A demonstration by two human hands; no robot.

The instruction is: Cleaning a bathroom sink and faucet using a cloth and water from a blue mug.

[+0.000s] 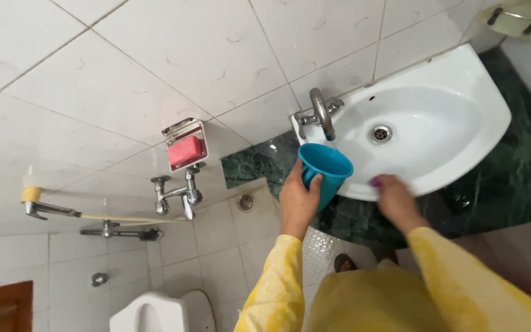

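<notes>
My left hand (298, 200) grips a blue plastic mug (326, 169) by its handle and holds it just under the spout of the chrome tap (322, 112), at the left rim of the white washbasin (444, 147). The mug tilts slightly and looks empty. My right hand (394, 197) rests on the basin's front rim with its fingers curled over the edge. Both arms wear yellow sleeves. No water is visibly running from the tap.
A wall soap dish with a pink soap bar (185, 150) hangs left of the basin, above a chrome wall tap (176, 193). A second tap with a hose (50, 209) lies further left. A white toilet (155, 310) sits below. Green marble floor (517, 178) surrounds the basin.
</notes>
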